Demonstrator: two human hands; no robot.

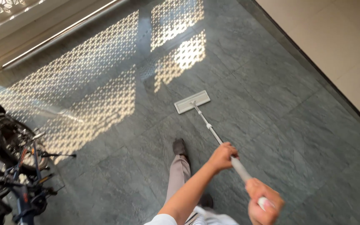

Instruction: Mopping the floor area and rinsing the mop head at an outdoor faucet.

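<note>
Your right hand (264,204) wraps the mop (192,101) handle's top end, hiding its tip; your left hand (223,156) grips lower. Bicycles (9,166) are cut off at left.

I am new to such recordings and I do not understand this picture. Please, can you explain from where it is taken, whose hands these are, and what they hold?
There is one picture, from a camera worn on a person's head, looking down. Both hands are that person's own. The left hand grips the middle of a pale mop handle; the right hand closes on its top end. The flat white mop head rests on the grey stone tile floor, where patterned sunlight falls. One trouser leg and a dark shoe show below. Bicycles stand at the left.
</note>
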